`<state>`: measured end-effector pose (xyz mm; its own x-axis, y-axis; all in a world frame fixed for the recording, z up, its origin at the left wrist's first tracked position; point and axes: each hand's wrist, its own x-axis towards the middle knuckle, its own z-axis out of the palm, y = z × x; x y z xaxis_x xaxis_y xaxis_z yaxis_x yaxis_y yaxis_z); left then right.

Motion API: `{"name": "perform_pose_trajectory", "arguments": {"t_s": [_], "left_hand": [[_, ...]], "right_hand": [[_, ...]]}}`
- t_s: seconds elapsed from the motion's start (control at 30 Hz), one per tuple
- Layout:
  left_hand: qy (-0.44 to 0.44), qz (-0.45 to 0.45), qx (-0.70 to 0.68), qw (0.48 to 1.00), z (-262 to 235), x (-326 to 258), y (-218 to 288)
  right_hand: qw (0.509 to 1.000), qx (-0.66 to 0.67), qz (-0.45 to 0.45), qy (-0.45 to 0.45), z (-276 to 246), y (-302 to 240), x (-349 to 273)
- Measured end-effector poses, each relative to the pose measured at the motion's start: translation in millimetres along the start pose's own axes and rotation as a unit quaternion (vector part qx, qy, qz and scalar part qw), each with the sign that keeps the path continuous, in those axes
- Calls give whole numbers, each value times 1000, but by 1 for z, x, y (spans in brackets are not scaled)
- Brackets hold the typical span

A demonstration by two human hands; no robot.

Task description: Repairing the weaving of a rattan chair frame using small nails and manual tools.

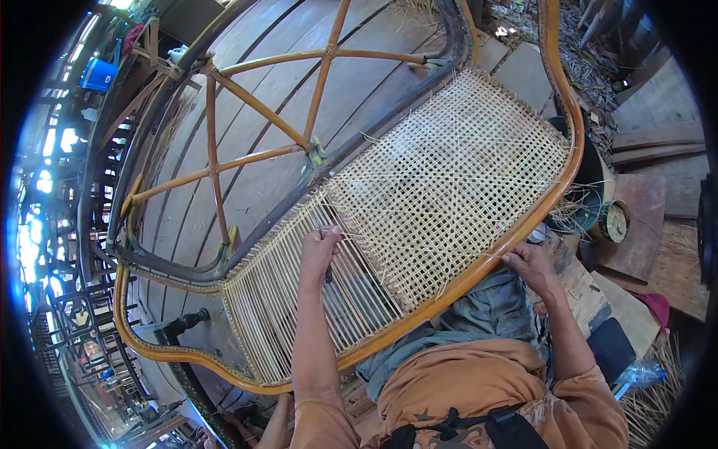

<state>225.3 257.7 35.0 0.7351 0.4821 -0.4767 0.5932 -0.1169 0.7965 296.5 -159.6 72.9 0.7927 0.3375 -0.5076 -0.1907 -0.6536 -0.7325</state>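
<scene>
A rattan seat frame [449, 288] with a glossy brown rim lies across my lap. Its right part carries an open-weave cane panel [449, 165]; on the left, parallel cane strands [262, 307] run across without the dense weave. My left hand [320, 251] is closed above the border between the two parts. A dark, slim tool [328, 274] sticks out below its fingers, its kind mostly hidden. At the rim's near right side, my right hand [529, 266] pinches what looks like a thin pale cane strand [490, 256].
Beyond the seat rises the frame's back with crossed rattan poles [262, 112]. To the right stand a dark bucket [591, 179] holding cane scraps and a round tin [615, 221]. A plastic bottle [642, 373] lies at lower right. More chair frames [82, 314] crowd the left.
</scene>
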Motion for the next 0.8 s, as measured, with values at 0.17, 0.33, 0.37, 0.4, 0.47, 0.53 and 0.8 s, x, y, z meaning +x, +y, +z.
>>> {"name": "perform_pose_trajectory", "arguments": {"t_s": [0.17,0.33,0.37,0.4,0.47,0.53,0.8], "left_hand": [[54,15,-1,998,-2,22,-1],[50,31,28,998,-1,43,-2],[70,48,41,996,2,46,2],[90,65,53,992,7,49,4],[77,97,108,986,7,58,6],[89,91,198,972,14,58,7],[80,95,149,981,7,75,-29]], "right_hand": [[998,3,-21,60,-4,28,14],[996,59,21,62,-14,19,14],[996,60,26,63,-16,23,16],[995,59,30,72,-19,29,19],[993,55,39,92,-22,36,19],[988,-78,-17,129,-23,44,23],[996,9,34,77,-25,22,29]]}}
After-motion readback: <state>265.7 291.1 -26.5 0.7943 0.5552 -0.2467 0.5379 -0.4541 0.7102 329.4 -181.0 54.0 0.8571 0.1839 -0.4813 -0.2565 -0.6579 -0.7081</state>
